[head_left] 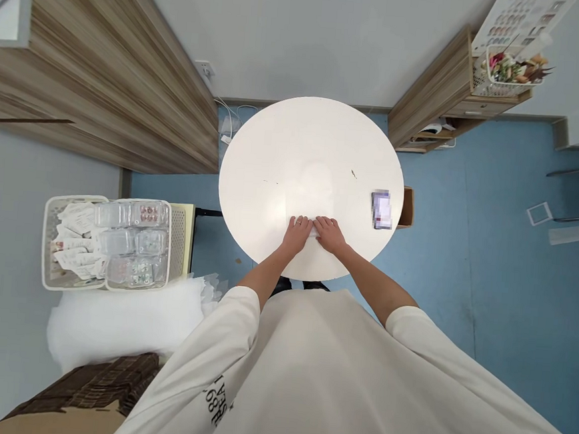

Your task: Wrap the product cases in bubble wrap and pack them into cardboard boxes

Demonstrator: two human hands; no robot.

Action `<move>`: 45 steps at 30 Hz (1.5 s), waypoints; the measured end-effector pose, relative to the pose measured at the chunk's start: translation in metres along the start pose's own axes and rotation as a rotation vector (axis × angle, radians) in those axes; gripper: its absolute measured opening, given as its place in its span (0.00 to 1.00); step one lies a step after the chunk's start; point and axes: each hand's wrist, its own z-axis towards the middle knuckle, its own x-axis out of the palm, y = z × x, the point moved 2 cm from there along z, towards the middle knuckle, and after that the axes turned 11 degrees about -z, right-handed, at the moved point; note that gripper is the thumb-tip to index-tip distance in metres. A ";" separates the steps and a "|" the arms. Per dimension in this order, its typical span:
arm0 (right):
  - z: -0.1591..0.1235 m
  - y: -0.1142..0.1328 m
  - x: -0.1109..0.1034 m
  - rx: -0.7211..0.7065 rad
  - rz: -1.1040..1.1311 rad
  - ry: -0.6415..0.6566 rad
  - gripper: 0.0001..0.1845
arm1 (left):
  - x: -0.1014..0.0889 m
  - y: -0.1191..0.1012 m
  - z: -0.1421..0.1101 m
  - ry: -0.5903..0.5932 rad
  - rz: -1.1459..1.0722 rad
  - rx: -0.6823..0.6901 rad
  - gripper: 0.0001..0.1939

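A thin, pale white sheet [312, 191] lies on the round white table [266, 135], hardly standing out from the tabletop. At its near edge a small white folded or rolled part shows between my two hands. My left hand [297, 233], with a ring on one finger, has its fingers curled over that edge. Close beside it, my right hand [329, 233] is curled over the same edge. Both thumbs and whatever lies under the palms are hidden.
A blurred purple-and-white rectangular item [381, 209] lies at the table's right. White baskets [45, 241] with clear boxes and packets stand left, above white wrapping material [126, 318] and brown cardboard [85, 388]. Wooden cabinets [131, 64] flank the table. A brown bin [407, 207] stands right.
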 end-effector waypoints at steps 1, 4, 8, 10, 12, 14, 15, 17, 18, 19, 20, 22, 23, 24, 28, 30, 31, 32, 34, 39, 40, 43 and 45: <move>0.001 0.000 0.000 0.003 0.001 -0.004 0.33 | -0.001 -0.001 0.001 -0.001 -0.004 -0.003 0.35; 0.003 -0.002 -0.001 0.011 0.018 -0.028 0.31 | -0.002 -0.001 0.003 -0.002 -0.014 -0.006 0.34; -0.002 -0.001 -0.002 -0.001 0.069 -0.037 0.26 | -0.003 -0.002 -0.002 0.004 -0.020 -0.024 0.29; -0.007 0.001 -0.003 -0.022 0.101 -0.001 0.22 | -0.002 -0.002 -0.009 0.023 -0.024 -0.034 0.25; -0.013 0.005 -0.002 -0.042 0.134 0.051 0.19 | 0.002 -0.002 -0.019 0.058 -0.032 -0.040 0.21; -0.019 0.008 -0.002 -0.050 0.163 0.091 0.18 | 0.005 -0.002 -0.027 0.094 -0.047 -0.045 0.19; -0.021 0.009 -0.001 -0.049 0.176 0.101 0.18 | 0.006 -0.002 -0.031 0.107 -0.056 -0.048 0.19; -0.023 0.009 -0.001 -0.044 0.194 0.109 0.18 | 0.007 -0.001 -0.033 0.129 -0.076 -0.059 0.18; -0.023 0.009 -0.002 -0.042 0.199 0.111 0.18 | 0.006 0.000 -0.032 0.140 -0.089 -0.067 0.18; -0.021 0.007 -0.002 -0.037 0.203 0.110 0.17 | 0.005 0.001 -0.030 0.152 -0.103 -0.075 0.18; -0.019 0.005 -0.003 -0.032 0.203 0.109 0.17 | 0.003 0.002 -0.027 0.164 -0.115 -0.086 0.18; -0.012 0.001 -0.005 -0.020 0.196 0.105 0.17 | 0.000 0.006 -0.019 0.181 -0.130 -0.117 0.18; -0.009 -0.001 -0.007 -0.018 0.186 0.107 0.17 | -0.003 0.008 -0.014 0.185 -0.134 -0.135 0.18; -0.005 -0.003 -0.008 -0.015 0.175 0.110 0.17 | -0.005 0.011 -0.010 0.183 -0.138 -0.154 0.18; 0.009 -0.009 -0.009 0.012 0.137 0.144 0.18 | -0.011 0.019 0.001 0.154 -0.156 -0.192 0.19; 0.015 -0.011 -0.009 0.024 0.114 0.163 0.20 | -0.013 0.022 0.004 0.142 -0.140 -0.187 0.20; 0.018 -0.012 -0.009 0.031 0.105 0.169 0.20 | -0.013 0.022 0.005 0.140 -0.128 -0.181 0.21; 0.021 -0.013 -0.009 0.042 0.097 0.170 0.20 | -0.013 0.023 0.005 0.136 -0.113 -0.176 0.22; 0.026 -0.014 -0.009 0.065 0.088 0.167 0.21 | -0.013 0.023 0.006 0.116 -0.077 -0.169 0.23; 0.030 -0.014 -0.009 0.137 0.048 0.131 0.26 | -0.015 0.020 0.006 0.004 0.017 -0.119 0.30; 0.029 -0.014 -0.009 0.144 0.038 0.113 0.26 | -0.016 0.019 0.006 -0.007 0.022 -0.108 0.33; 0.023 -0.015 -0.009 0.140 -0.002 0.030 0.30 | -0.015 0.018 0.007 0.001 0.014 -0.081 0.40; 0.018 -0.014 -0.008 0.130 -0.028 -0.030 0.34 | -0.013 0.017 0.009 0.015 0.007 -0.067 0.42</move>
